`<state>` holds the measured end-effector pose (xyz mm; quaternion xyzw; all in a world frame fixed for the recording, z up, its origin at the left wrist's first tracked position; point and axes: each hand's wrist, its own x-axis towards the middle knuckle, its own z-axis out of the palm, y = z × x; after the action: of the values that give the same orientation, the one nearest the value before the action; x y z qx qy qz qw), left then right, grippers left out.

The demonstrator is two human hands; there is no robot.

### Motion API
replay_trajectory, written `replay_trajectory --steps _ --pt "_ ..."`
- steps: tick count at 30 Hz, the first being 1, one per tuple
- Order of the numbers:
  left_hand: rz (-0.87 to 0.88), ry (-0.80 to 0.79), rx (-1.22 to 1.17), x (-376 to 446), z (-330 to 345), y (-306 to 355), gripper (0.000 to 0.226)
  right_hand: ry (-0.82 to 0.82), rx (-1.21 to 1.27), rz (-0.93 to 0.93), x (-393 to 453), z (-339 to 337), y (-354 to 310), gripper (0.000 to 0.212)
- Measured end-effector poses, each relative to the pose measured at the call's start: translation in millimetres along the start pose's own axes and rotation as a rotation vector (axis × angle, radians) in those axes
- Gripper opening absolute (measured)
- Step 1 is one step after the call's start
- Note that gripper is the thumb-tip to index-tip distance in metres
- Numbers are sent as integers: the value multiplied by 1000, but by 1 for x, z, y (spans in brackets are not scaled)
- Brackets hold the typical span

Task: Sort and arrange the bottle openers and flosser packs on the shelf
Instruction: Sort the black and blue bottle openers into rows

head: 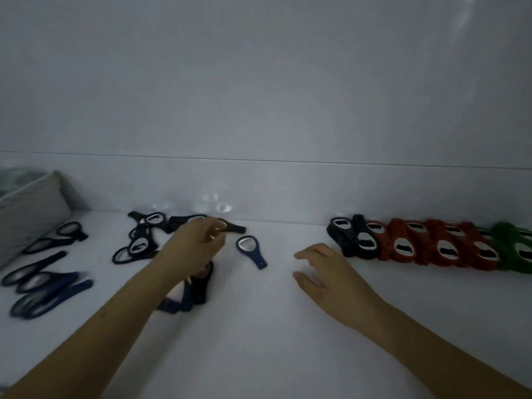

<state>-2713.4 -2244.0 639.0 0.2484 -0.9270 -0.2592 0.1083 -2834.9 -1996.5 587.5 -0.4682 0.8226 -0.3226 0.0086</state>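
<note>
On the white shelf [273, 326] my left hand [193, 249] pinches the handle of a black bottle opener [234, 228] near the back wall. A single blue opener [251, 250] lies just to its right. My right hand [328, 277] hovers over the shelf with fingers spread and relaxed, holding nothing. To its right runs a neat overlapping row: black openers [354, 240], red openers [426, 243], then green openers [515, 249]. Loose black openers [144, 237] lie behind my left arm, and more dark ones [190, 295] sit partly hidden under it.
A pale bin [28, 208] stands at the far left against the wall. Several dark blue openers [43, 289] are scattered in front of it. The back wall [273, 182] rises just behind the openers.
</note>
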Motion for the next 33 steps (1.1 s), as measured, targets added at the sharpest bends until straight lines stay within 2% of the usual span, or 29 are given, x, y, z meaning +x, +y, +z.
replay_trajectory --steps 2,4,6,8,12,15,17,20,23,26,28,30,33 --pt "-128 64 130 -16 -13 -42 41 -24 14 -26 24 16 -23 38" --pt "-246 25 244 -32 -17 -70 72 -85 -17 -78 49 37 -50 42" --pt "-243 -66 295 -45 -13 -82 99 -178 -113 -88 68 58 -78 48" --pt "-150 -40 250 -54 -7 -90 111 -237 -193 -19 80 75 -102 53" --pt "-16 -4 167 -55 -17 -101 75 -327 -162 58 100 92 -128 58" --pt "-20 -94 136 -48 -32 -100 43 -423 -70 79 109 90 -135 35" --pt "-41 -148 137 -39 -39 -97 29 -492 -14 116 110 85 -137 30" --pt "-42 -158 127 -26 -44 -96 23 -429 77 208 111 84 -127 40" --pt "-16 -91 45 -23 -44 -106 15 -274 282 345 116 82 -113 23" --pt "-19 -27 -178 -27 -43 -119 12 -43 485 401 124 74 -105 11" --pt "-17 43 -364 -30 -45 -123 15 52 663 413 126 71 -107 11" --pt "-44 127 -489 -33 -47 -120 17 31 892 440 123 74 -116 9" --pt "-105 156 -767 -32 -49 -113 14 -33 1211 505 119 82 -128 2"
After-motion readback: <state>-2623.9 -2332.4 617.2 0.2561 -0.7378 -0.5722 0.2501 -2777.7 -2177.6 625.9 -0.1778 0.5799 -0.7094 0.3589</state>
